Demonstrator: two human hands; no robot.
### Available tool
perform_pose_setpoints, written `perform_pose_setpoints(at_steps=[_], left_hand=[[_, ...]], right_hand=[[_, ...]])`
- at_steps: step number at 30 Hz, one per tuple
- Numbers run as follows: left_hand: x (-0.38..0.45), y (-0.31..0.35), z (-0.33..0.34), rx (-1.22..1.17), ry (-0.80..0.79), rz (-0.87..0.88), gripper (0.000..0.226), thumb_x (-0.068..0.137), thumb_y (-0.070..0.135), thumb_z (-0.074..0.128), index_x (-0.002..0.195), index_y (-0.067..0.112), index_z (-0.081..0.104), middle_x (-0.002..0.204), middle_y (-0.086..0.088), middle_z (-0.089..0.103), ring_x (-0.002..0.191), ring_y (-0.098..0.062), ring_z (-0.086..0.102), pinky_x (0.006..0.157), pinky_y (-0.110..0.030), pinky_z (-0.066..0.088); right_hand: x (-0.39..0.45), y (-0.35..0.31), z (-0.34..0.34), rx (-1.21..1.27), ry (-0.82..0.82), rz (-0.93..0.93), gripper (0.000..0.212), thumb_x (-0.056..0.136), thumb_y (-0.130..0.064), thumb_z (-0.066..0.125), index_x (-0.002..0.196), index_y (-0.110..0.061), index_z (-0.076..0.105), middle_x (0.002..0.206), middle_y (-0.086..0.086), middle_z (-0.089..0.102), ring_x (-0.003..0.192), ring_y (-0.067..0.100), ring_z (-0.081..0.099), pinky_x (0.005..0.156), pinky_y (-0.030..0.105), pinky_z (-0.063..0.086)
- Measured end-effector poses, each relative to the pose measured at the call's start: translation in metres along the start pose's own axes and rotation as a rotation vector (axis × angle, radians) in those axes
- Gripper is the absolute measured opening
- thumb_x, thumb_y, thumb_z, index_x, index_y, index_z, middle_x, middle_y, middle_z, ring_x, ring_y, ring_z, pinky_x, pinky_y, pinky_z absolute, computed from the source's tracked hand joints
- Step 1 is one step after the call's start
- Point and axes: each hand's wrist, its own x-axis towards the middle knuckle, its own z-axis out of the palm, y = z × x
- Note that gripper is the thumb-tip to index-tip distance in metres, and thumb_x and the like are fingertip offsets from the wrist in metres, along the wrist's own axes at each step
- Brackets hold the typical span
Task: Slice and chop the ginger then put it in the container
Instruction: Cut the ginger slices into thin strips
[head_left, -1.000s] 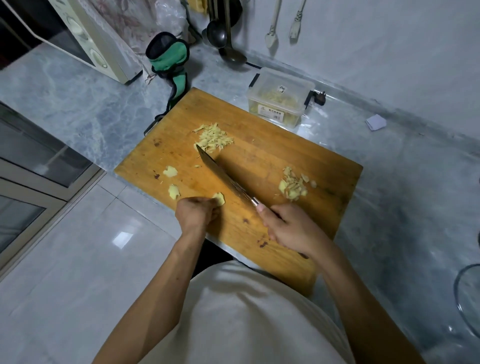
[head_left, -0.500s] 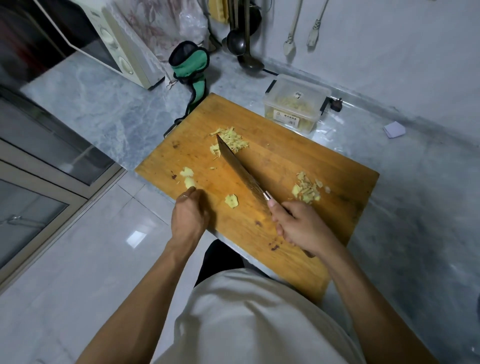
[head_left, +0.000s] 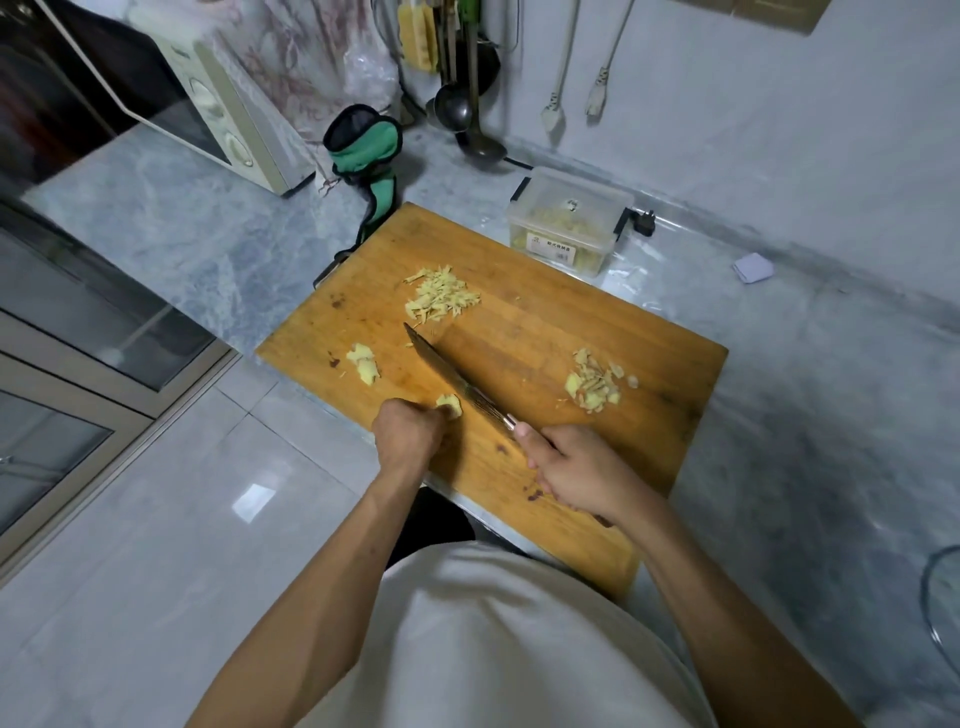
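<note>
Ginger cutting on board (head_left: 519, 332).
I see left hand (head_left: 408, 434) fingers pinching ginger (head_left: 450, 404); right hand (head_left: 576, 470) fingers wrapped round knife (head_left: 457, 382).

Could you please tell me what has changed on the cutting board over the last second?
The left hand, which half a second ago lay apart from the loose ginger piece, has taken hold of it again beside the knife. The right hand keeps gripping the knife handle, blade angled across the cutting board. The shredded pile, the sliced pile, the two pieces and the container stayed put.
</note>
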Motion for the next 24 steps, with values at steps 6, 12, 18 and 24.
perform_pose_setpoints(at_steps=[6,12,18,24], left_hand=[[-0.002,0.006,0.004,-0.069,0.033,-0.072,0.023,0.081,0.004,0.076,0.063,-0.003,0.063,0.065,-0.016,0.066,0.041,-0.024,0.059,0.048,-0.033,0.056],[-0.006,-0.003,0.003,-0.05,0.021,0.023,0.027,0.088,0.018,0.075,0.068,0.0,0.07,0.063,-0.012,0.07,0.047,-0.022,0.065,0.059,-0.036,0.062],[-0.005,-0.032,-0.02,0.347,0.113,0.561,0.015,0.09,0.017,0.066,0.101,0.012,0.075,0.099,-0.004,0.073,0.085,-0.021,0.067,0.08,-0.025,0.052],[0.009,-0.043,-0.037,0.754,-0.037,0.926,0.035,0.093,0.016,0.063,0.127,0.022,0.065,0.136,-0.002,0.054,0.116,-0.024,0.057,0.089,-0.029,0.049]], right_hand=[[0.006,-0.007,0.01,-0.049,-0.016,-0.045,0.07,0.103,-0.058,0.036,0.087,0.004,0.062,0.064,0.007,0.064,0.049,0.013,0.055,0.054,0.03,0.045],[0.016,-0.013,-0.001,-0.095,-0.118,0.009,0.065,0.105,-0.056,0.034,0.095,0.002,0.063,0.07,0.004,0.064,0.054,0.015,0.055,0.052,0.025,0.044],[0.019,-0.015,-0.009,-0.074,-0.22,0.095,0.042,0.106,-0.054,0.034,0.087,-0.024,0.056,0.083,0.004,0.069,0.06,0.013,0.057,0.057,0.029,0.048],[0.024,-0.014,-0.005,-0.144,-0.154,0.072,0.068,0.1,-0.07,0.027,0.079,-0.012,0.055,0.07,0.007,0.059,0.056,0.02,0.055,0.057,0.032,0.047]])
